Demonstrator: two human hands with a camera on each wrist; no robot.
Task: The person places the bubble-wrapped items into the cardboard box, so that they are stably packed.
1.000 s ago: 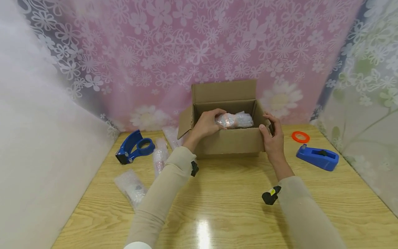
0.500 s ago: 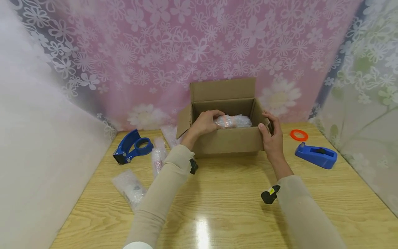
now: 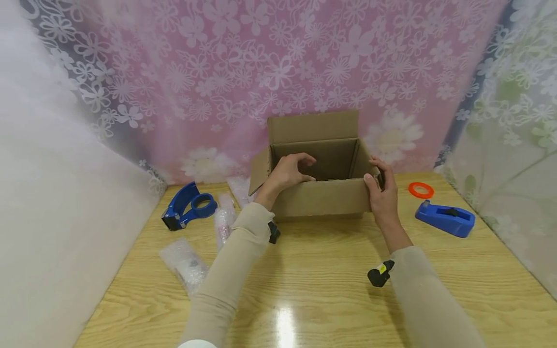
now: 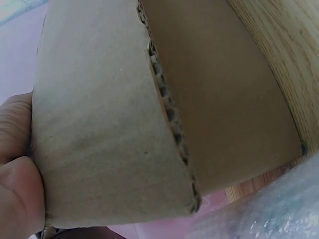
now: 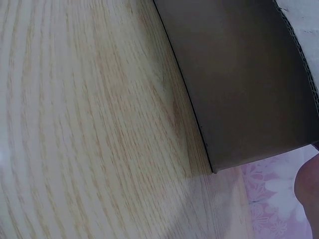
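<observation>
Head view, open corrugated cardboard box (image 3: 319,195) at the back of the glossy wood-grain table (image 3: 322,290), left hand (image 3: 287,173) with curled fingers gripping its near-left rim, right hand (image 3: 383,191) grasping its right corner, crinkly bubble-wrap packets (image 3: 184,261) left, blue plastic tape dispenser (image 3: 445,219) right.

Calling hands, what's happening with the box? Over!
Left hand curled over the near rim of the open brown cardboard box. Right hand gripping its right corner. Nothing in the way.
</observation>
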